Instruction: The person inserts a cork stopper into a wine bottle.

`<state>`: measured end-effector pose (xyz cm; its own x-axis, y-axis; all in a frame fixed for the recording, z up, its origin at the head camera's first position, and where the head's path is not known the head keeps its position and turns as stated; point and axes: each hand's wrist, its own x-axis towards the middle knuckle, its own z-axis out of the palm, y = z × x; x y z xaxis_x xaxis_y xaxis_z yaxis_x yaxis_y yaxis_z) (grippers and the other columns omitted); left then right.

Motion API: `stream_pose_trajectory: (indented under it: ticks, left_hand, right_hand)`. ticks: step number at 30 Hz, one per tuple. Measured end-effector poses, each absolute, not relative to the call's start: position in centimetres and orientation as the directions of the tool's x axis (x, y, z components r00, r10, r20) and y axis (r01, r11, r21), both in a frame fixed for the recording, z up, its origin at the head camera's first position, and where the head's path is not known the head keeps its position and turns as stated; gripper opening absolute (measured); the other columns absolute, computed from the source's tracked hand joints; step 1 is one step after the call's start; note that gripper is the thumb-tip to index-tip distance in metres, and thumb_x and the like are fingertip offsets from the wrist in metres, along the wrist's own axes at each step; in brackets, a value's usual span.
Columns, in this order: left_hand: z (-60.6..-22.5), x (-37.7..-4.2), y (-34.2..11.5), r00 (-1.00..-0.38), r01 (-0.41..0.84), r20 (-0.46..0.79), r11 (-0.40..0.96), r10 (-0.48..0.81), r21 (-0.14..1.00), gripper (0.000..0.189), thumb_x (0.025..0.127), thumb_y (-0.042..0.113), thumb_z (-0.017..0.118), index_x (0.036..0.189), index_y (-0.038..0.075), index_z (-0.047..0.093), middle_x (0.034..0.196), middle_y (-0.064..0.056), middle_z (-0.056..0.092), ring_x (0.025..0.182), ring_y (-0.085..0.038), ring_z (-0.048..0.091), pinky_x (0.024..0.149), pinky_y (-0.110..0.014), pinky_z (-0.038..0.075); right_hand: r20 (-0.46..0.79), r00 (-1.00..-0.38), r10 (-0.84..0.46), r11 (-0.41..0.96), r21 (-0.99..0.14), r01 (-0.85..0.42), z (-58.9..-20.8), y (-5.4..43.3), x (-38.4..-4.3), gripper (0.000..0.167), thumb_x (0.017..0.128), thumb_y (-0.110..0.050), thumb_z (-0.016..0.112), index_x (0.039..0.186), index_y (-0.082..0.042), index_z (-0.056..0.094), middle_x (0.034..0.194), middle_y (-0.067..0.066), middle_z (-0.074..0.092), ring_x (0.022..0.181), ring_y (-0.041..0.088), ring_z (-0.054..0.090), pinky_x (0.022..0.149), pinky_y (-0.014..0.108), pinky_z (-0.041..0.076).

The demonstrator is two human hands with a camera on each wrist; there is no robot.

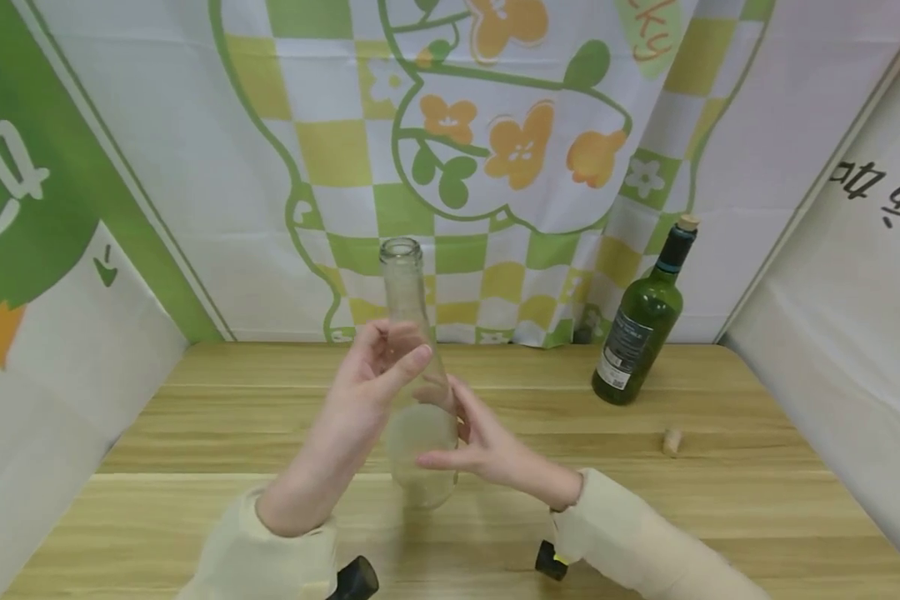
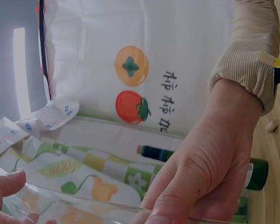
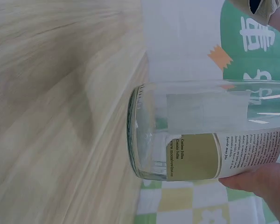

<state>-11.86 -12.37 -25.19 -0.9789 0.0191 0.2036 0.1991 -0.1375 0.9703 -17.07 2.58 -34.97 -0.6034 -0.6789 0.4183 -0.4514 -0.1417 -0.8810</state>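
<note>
Curling round the upper part of a clear glass bottle [image 1: 423, 429], the left hand [image 1: 362, 379] has a closed grip, the bottle raised above the pale wooden table [image 1: 270, 392]. The right hand [image 1: 491, 446] clasps its lower body between thumb and fingers. Farther right stands a corked, dark-green glass bottle [image 1: 640, 325], with a small tan cylindrical cork [image 1: 672, 442] near it.

Clear bottle [image 3: 207, 130]: “Servir muy” (sideways), curtain [image 2: 91, 172]: “Lucky”, wall [image 2: 154, 60]: “柿柿如”

Left hand [image 1: 367, 382] higher, right hand [image 1: 489, 446] lower, both apparently curled inward
</note>
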Motion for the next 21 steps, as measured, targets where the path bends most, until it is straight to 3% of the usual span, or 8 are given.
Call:
stream_pose_trajectory:
  ticks: [9, 15, 21]
  left_hand:
    - [-25.3, -12.0, -9.0, -0.974, 0.216, 0.221, -0.093, 0.045, 0.972, 0.022, 0.088, 0.003, 0.057, 0.106, 0.004, 0.044, 0.112, -0.008, 0.049, 0.106, -0.019, 0.044, 0.091, -0.034, 0.034]
    - [-25.7, -11.8, -7.6, -0.971, 0.213, 0.221, -0.091, 0.092, 0.973, 0.027, 0.088, 0.006, 0.058, 0.111, 0.005, 0.043, 0.12, -0.008, 0.046, 0.115, -0.022, 0.04, 0.095, -0.041, 0.035]
    - [-26.6, -11.6, -6.5, -0.969, 0.213, 0.219, -0.059, 0.113, 0.975, 0.029, 0.087, 0.01, 0.061, 0.11, 0.004, 0.044, 0.119, -0.008, 0.046, 0.114, -0.022, 0.041, 0.098, -0.042, 0.03]
  right_hand:
    - [0.434, -0.626, -0.648, -0.122, -0.87, -0.477, -35.0, 6.2, -16.6, 0.083, 0.075, 0.004, 0.07, 0.14, 0.0, 0.019, 0.132, 0.025, 0.038, 0.113, 0.037, 0.046, 0.088, 0.037, 0.046]
    - [0.457, -0.621, -0.637, -0.153, -0.864, -0.48, -35.6, 7.8, -16.4, 0.084, 0.074, 0.005, 0.071, 0.139, 0.002, 0.018, 0.135, 0.023, 0.032, 0.12, 0.017, 0.041, 0.095, 0.03, 0.041]
    - [0.493, -0.589, -0.64, -0.195, -0.846, -0.496, -36.8, 8.9, -16.3, 0.081, 0.073, 0.009, 0.07, 0.138, -0.011, 0.026, 0.131, 0.002, 0.04, 0.115, 0.012, 0.043, 0.089, 0.031, 0.045]
